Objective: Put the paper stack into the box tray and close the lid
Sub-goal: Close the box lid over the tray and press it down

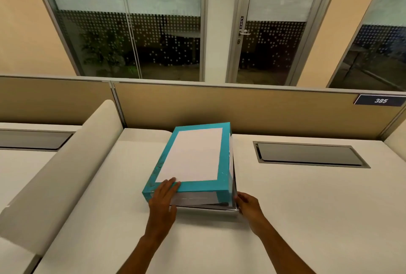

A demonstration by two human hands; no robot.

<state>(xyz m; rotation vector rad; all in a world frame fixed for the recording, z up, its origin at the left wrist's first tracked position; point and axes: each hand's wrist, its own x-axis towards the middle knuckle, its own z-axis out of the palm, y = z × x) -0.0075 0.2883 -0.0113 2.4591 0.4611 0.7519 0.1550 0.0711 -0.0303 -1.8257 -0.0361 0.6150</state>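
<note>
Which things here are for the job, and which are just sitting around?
For the job:
- teal lid, tilted over the paper
- paper stack under the lid
- box tray, only its near edge shows
- left hand on the lid
- right hand at the tray's corner

Just around:
- desk
- desk hatch
- number sign

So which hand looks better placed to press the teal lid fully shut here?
Probably the left hand: its fingers already rest on the lid's near edge, where white paper shows beneath. The right hand sits low at the tray's corner.
</note>
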